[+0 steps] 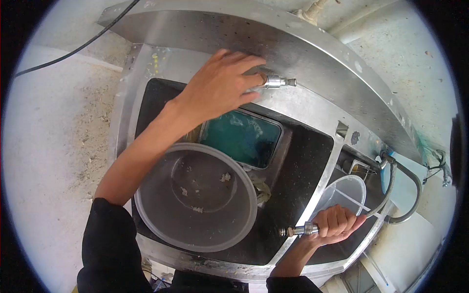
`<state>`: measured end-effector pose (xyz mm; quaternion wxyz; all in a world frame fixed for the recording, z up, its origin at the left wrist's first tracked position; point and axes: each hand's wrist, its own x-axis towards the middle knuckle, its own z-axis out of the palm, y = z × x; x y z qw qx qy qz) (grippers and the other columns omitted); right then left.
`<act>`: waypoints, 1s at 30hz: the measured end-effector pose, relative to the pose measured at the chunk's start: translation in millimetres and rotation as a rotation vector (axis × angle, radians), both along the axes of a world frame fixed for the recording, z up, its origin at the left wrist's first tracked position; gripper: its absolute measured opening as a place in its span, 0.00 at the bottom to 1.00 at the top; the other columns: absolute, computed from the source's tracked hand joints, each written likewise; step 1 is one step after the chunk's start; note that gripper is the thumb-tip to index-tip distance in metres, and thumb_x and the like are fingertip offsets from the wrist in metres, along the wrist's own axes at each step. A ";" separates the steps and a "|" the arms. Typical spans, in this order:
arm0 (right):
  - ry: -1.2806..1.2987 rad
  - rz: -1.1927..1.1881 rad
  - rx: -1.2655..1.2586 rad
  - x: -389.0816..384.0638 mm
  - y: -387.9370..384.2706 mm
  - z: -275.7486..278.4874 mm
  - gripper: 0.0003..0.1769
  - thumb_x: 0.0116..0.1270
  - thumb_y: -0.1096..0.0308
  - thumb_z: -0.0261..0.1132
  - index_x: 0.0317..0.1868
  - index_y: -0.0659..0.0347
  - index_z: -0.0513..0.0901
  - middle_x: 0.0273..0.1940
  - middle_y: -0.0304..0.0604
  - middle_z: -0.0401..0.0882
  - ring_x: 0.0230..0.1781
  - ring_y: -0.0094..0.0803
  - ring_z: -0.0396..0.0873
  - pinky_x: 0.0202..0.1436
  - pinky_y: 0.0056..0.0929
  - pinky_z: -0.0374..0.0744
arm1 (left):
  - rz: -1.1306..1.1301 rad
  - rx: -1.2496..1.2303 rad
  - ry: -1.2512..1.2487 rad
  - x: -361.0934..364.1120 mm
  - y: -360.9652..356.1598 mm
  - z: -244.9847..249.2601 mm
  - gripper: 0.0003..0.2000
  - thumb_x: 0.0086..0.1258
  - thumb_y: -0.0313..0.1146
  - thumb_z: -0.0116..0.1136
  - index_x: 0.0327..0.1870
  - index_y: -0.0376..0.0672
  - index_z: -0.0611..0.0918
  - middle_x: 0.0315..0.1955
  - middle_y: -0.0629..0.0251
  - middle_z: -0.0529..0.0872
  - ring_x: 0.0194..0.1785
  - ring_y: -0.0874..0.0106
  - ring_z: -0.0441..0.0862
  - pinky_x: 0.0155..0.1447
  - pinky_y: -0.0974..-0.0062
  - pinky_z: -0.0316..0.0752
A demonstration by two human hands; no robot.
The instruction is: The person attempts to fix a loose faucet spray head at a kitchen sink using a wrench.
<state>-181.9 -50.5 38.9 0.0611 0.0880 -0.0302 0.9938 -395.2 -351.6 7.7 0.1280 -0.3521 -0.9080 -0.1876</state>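
Two steel sinks [312, 108] fill the view side by side. The larger, left one holds a wide tub [161, 207] with pale bits [225, 177] scattered over its bottom; beyond it lies a tray [280, 139] of blue-green liquid [234, 134]. A crumpled cloth [262, 190] lies just beside the tub's right side. The smaller, right sink holds a clear tub [355, 189], partly behind the hand and the hose.

A ribbed hose [392, 180] leads from the right hand [337, 224] toward the far right corner. That hand is closed firmly round the hose end; its metal nozzle [298, 230] sticks out leftward, long axis roughly sideways, tip past the divider and over the larger sink.

The left hand [220, 88] reaches to the far ledge, fingers spread and half bent at the tap [276, 82]. Whether it grips the tap, I cannot tell. The tap's long axis also runs sideways, but its free end points right; it lies well apart from the nozzle, farther from the body, with the left hand much nearer.
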 end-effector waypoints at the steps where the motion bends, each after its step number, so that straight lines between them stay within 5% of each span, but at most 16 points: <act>1: -0.003 0.013 0.006 -0.1 -1.2 -1.5 0.31 0.83 0.45 0.45 0.19 0.47 0.57 0.11 0.27 0.54 0.07 0.13 0.47 0.09 0.21 0.50 | -0.043 0.031 -0.049 -5.8 -1.6 -1.0 0.11 0.66 0.41 0.67 0.43 0.47 0.87 0.59 0.64 0.81 0.60 0.61 0.79 0.66 0.58 0.70; 6: -0.038 0.015 0.006 -2.1 -4.9 -4.0 0.31 0.83 0.44 0.45 0.19 0.46 0.58 0.10 0.27 0.54 0.07 0.13 0.48 0.10 0.20 0.50 | -0.139 0.023 -0.190 -16.7 -1.0 9.4 0.09 0.67 0.39 0.65 0.41 0.45 0.87 0.58 0.64 0.82 0.60 0.62 0.79 0.66 0.59 0.70; 11: -0.012 0.007 0.050 -2.4 1.8 -3.7 0.31 0.83 0.44 0.46 0.19 0.47 0.58 0.10 0.27 0.53 0.07 0.13 0.47 0.09 0.20 0.50 | 0.080 -0.335 -0.037 13.3 21.6 27.5 0.12 0.67 0.36 0.65 0.45 0.37 0.86 0.60 0.58 0.81 0.63 0.61 0.78 0.67 0.57 0.71; 14: -0.012 0.012 0.054 -1.5 0.9 -2.7 0.31 0.83 0.44 0.46 0.19 0.47 0.57 0.10 0.26 0.52 0.07 0.12 0.47 0.09 0.20 0.49 | 0.078 -0.366 -0.194 18.1 28.2 38.9 0.14 0.67 0.36 0.65 0.47 0.36 0.85 0.60 0.55 0.80 0.62 0.58 0.78 0.66 0.57 0.72; 17: -0.026 0.014 0.035 2.1 -0.8 -1.2 0.31 0.83 0.44 0.46 0.19 0.47 0.57 0.11 0.26 0.52 0.07 0.13 0.47 0.10 0.20 0.49 | 0.071 -0.129 -0.309 7.9 19.2 32.6 0.17 0.66 0.37 0.66 0.49 0.34 0.84 0.60 0.55 0.80 0.60 0.54 0.78 0.65 0.57 0.73; 30: -0.060 0.008 0.048 6.9 -0.6 -3.3 0.30 0.84 0.46 0.45 0.20 0.48 0.57 0.11 0.26 0.52 0.07 0.13 0.46 0.10 0.21 0.48 | 0.034 -0.210 -0.200 8.2 18.5 24.7 0.12 0.68 0.33 0.63 0.47 0.35 0.84 0.50 0.59 0.83 0.56 0.56 0.80 0.63 0.58 0.73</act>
